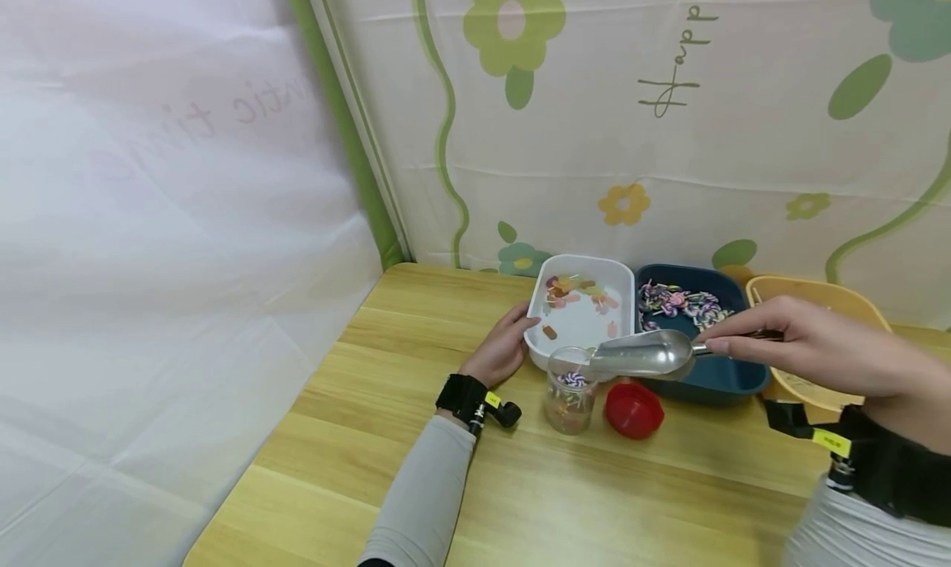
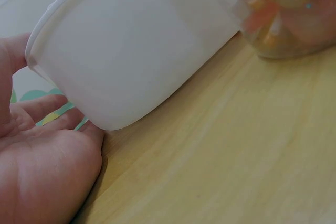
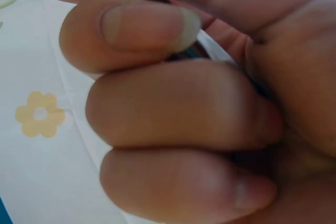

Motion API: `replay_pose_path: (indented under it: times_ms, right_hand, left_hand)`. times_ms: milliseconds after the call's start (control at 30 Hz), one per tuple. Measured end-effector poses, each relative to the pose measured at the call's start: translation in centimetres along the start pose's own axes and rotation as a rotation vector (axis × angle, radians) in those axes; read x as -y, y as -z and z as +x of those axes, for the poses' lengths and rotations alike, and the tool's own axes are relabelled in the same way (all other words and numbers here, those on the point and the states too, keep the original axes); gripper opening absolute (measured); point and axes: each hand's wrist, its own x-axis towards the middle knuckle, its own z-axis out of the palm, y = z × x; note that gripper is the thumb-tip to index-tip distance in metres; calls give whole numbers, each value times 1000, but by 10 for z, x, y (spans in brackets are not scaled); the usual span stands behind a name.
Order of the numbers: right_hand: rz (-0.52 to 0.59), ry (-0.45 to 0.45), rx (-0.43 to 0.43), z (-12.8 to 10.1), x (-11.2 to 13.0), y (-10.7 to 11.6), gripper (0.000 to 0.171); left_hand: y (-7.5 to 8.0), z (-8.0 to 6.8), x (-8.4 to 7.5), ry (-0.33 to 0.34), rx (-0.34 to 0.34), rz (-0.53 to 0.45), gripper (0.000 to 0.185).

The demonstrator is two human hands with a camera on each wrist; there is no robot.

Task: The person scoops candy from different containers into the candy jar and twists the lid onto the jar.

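My right hand [image 1: 810, 344] grips the handle of a metal scoop [image 1: 642, 354]; its curled fingers [image 3: 168, 106] fill the right wrist view. The scoop points left, its mouth at the rim of a clear jar [image 1: 570, 414]. Inside the jar are small colourful pieces, with a purple-and-white swirl piece [image 1: 572, 380] on top. My left hand [image 1: 499, 348] holds the left side of a white bin [image 1: 587, 332], thumb at its rim and the other fingers low by its outer wall [image 2: 121, 56]. Small coloured popsicle-shaped pieces [image 1: 572, 286] lie scattered in that bin.
A red lid [image 1: 633, 411] sits right of the jar. Beside the white bin stands a dark blue bin [image 1: 724, 381] with swirl-patterned pieces [image 1: 679, 303], then a yellow bin [image 1: 832, 290], partly behind my right hand. A flower-printed cloth [image 1: 550, 138] hangs behind the wooden table [image 1: 357, 418].
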Motion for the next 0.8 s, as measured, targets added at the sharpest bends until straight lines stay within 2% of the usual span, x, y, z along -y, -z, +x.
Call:
replay_pose_path:
  times_ms: [167,367,433,633,800]
  right_hand:
    - [-22,-80,-74,-11,-6,4,30]
    - [-30,-284,-153,-32,-24,14,22]
    - [-59,-345,-146,-34,-31,17,24]
    - [-124,-442,-113,-30,-56,17,28]
    - [-126,-494,-24,-25,-76,14,28]
  left_hand:
    - [-1,-1,-1,3,-11,-1,54]
    - [-2,0,0,7,-11,3,55]
    - [-2,0,0,9,-15,4,55]
    - [-3,-1,-1,18,-21,-13,56]
    - [-2,0,-1,25,-25,-8,57]
